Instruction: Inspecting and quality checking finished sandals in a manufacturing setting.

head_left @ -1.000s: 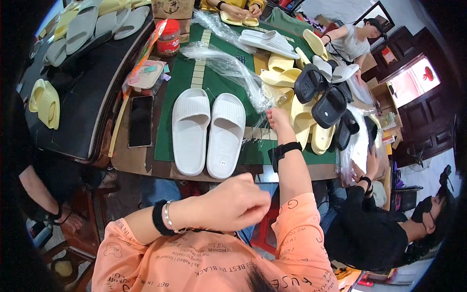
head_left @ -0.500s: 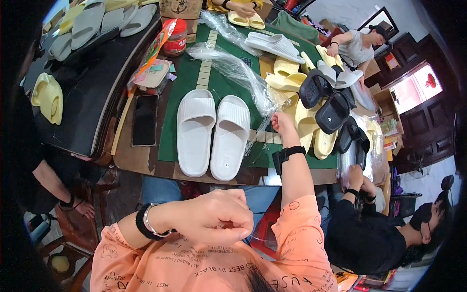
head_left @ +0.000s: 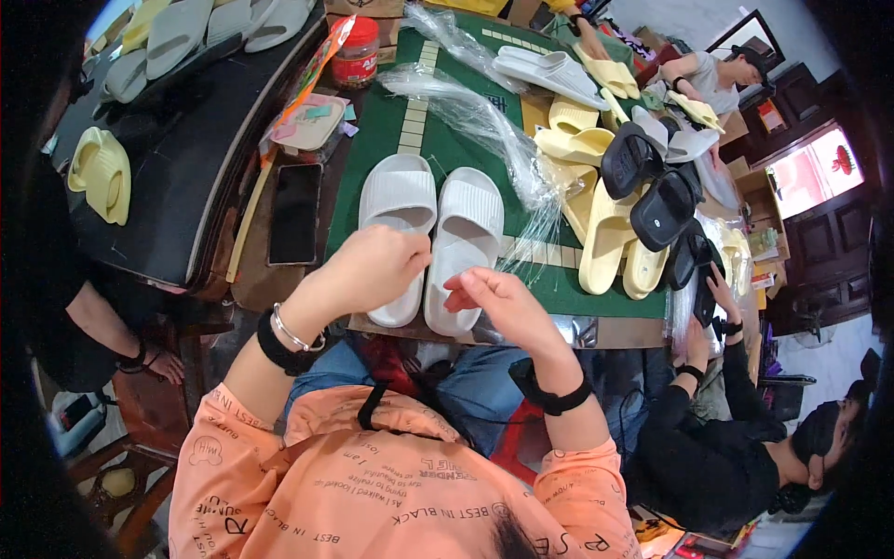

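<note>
A pair of white slippers (head_left: 464, 235) lies side by side on the green table mat (head_left: 372, 121), toes toward me. My left hand (head_left: 372, 268) hovers over the heel of the left slipper with its fingers curled together; its back faces me, so anything inside is hidden. My right hand (head_left: 492, 296) is just to the right, over the heel of the right slipper, fingers loosely apart and nothing visible in them. The fingertips of both hands nearly meet. Each wrist wears a black band.
A crumpled clear plastic bag (head_left: 484, 121) lies beyond the white pair. Yellow slippers (head_left: 605, 233) and black slippers (head_left: 663, 207) are piled at right. A dark phone (head_left: 295, 212) and a red-lidded jar (head_left: 357, 51) sit at left. A person in black (head_left: 726, 456) sits at my right.
My left hand rose from near my chest to above the white slippers. My right hand drew back from the plastic bag to the table's near edge, next to the left hand.
</note>
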### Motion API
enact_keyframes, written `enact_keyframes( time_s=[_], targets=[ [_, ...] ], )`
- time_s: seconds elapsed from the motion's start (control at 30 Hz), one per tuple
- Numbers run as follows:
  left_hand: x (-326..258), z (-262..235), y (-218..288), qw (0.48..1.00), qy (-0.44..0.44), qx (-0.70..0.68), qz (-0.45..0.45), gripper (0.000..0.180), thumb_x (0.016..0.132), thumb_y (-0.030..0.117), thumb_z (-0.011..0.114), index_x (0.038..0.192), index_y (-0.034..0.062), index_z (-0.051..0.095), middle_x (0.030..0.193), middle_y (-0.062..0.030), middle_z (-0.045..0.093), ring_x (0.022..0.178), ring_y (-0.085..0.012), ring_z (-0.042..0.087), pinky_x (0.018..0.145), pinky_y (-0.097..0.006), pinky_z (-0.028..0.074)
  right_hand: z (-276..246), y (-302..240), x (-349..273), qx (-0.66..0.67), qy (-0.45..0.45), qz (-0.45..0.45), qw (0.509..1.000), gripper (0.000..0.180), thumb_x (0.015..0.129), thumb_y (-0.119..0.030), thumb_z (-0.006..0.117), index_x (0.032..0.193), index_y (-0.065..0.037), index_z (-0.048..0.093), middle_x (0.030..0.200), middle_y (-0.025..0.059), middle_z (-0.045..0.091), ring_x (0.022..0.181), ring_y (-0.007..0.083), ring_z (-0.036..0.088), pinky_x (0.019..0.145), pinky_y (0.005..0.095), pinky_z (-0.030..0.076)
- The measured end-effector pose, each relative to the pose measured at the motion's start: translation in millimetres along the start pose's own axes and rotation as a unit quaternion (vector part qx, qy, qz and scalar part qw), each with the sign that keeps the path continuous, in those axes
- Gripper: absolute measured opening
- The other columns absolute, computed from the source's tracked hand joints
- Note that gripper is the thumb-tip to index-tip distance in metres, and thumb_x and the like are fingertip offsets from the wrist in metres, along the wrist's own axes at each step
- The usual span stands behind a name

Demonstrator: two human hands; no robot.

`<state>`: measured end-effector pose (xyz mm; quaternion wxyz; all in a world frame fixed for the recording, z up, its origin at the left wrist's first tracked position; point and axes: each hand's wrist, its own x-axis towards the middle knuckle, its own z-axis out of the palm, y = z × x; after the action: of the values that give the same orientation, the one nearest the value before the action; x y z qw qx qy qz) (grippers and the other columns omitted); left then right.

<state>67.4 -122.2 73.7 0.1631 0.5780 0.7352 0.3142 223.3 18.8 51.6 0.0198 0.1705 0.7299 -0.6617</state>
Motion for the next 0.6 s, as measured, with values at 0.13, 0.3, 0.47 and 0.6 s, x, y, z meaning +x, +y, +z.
enact_keyframes(
  time_s=[0.13,0.3,0.47,0.6],
  targets=[
    [4,-3,-6,1.0,0.016,0.0,-0.008,0.021,0.08,0.015,0.048,0.069,-0.0012,0.055,0.069,-0.0207,0.057,0.07,-0.0375,0.056,0.064,-0.043,0.044,9,9,2,-0.057,0.002,0.008,0.998,0.025,0.09,-0.021,0.045,0.093,0.001,0.056,0.084,0.0038,0.059,0.08,0.01,0.053,0.074,0.0243,0.043],
    [6,4,-17,0.999,0.006,-0.029,-0.019,0.021,0.08,0.015,0.048,0.07,-0.0013,0.055,0.068,-0.0217,0.056,0.07,-0.0382,0.055,0.064,-0.044,0.043,17,33,12,0.005,0.012,-0.011,1.0,0.019,0.09,-0.02,0.047,0.092,-0.002,0.055,0.083,0.0027,0.058,0.08,0.0093,0.053,0.073,0.0227,0.043],
    [2,10,-25,0.999,0.004,-0.034,-0.042,0.021,0.08,0.016,0.048,0.07,-0.0014,0.054,0.067,-0.0218,0.055,0.07,-0.039,0.054,0.063,-0.044,0.042,19,23,13,0.133,-0.021,0.077,0.988,0.018,0.09,-0.015,0.044,0.092,-0.001,0.054,0.066,-0.0025,0.047,0.057,0.0029,0.04,0.05,0.0168,0.033],
    [7,21,-41,0.995,0.077,-0.058,-0.004,0.012,0.08,0.01,0.051,0.078,-0.0009,0.054,0.072,-0.0189,0.054,0.07,-0.0351,0.053,0.062,-0.04,0.041,18,23,15,0.194,-0.003,0.117,0.974,0.021,0.091,-0.018,0.041,0.091,-0.001,0.054,0.06,-0.0046,0.041,0.049,0.0026,0.031,0.043,0.0176,0.024]
  ],
)
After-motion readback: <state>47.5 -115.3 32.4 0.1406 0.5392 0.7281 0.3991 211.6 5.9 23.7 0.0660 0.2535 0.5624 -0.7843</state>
